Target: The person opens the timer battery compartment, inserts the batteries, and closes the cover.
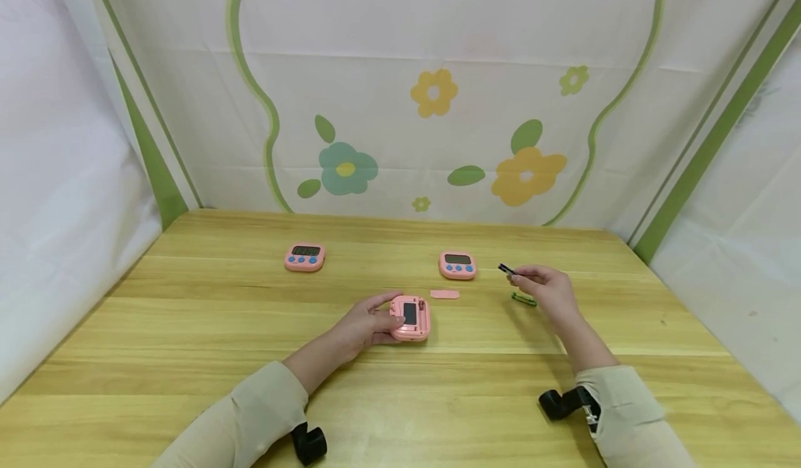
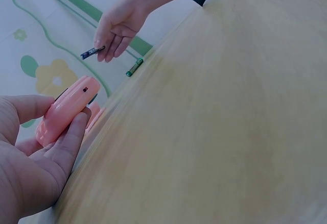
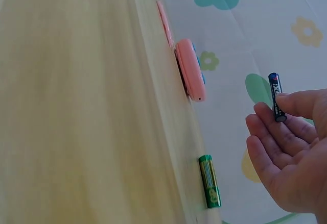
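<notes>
My left hand (image 1: 369,325) grips a pink digital timer (image 1: 421,329) with its back facing up, the thumb lying across it and the battery slot uncovered. Between thumb and fingertips, my right hand (image 1: 551,294) pinches a dark battery (image 3: 276,97), raised over the table. Below that hand a green battery (image 1: 523,300) lies on the wood; the right wrist view shows its GP print (image 3: 209,181). A small pink battery cover (image 1: 445,294) lies flat just beyond the held timer.
Two more pink timers with blue buttons rest face up farther back, one at left (image 1: 304,257) and one near the middle (image 1: 457,265). Behind the wooden table (image 1: 438,405) hangs a white curtain (image 1: 375,92) with a flower print.
</notes>
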`<action>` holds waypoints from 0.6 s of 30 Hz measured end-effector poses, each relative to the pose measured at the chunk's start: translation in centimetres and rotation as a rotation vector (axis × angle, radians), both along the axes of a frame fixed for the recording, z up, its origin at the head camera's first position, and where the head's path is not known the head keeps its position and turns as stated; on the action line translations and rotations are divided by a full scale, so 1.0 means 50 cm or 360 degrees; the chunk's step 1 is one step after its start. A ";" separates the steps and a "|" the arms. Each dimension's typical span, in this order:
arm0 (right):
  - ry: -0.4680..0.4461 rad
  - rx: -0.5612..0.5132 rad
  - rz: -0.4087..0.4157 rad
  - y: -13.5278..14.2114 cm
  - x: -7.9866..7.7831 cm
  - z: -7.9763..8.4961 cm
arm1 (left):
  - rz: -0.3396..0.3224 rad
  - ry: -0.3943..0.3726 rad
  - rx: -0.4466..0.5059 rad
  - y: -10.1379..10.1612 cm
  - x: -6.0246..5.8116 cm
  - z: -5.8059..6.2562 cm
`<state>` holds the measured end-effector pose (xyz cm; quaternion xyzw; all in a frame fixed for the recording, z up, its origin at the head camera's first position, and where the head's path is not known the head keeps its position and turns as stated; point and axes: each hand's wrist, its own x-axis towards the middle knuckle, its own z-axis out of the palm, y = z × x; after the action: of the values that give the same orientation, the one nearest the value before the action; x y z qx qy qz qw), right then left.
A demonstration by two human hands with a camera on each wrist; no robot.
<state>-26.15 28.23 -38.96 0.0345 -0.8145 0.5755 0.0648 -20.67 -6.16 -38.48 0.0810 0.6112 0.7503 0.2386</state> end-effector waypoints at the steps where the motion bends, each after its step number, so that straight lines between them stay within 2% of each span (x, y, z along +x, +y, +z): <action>1: 0.0018 -0.0004 0.0003 -0.004 -0.003 -0.005 | 0.0000 0.0000 -0.0001 0.000 0.000 -0.001; 8: -0.0050 0.0028 0.0035 -0.101 0.052 0.086 | -0.0001 -0.0004 0.0006 0.000 0.000 -0.001; 15: 0.0003 -0.0181 0.0142 -0.098 -0.002 0.007 | 0.0005 -0.0005 -0.0004 0.000 -0.001 -0.001; 18: -0.0056 -0.0279 0.0184 -0.114 0.007 0.009 | -0.0001 -0.0002 0.0004 0.000 0.000 0.000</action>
<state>-25.81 22.53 -38.52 0.0656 -0.7588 0.6477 0.0199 -20.68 -6.14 -38.50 0.0810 0.6102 0.7510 0.2391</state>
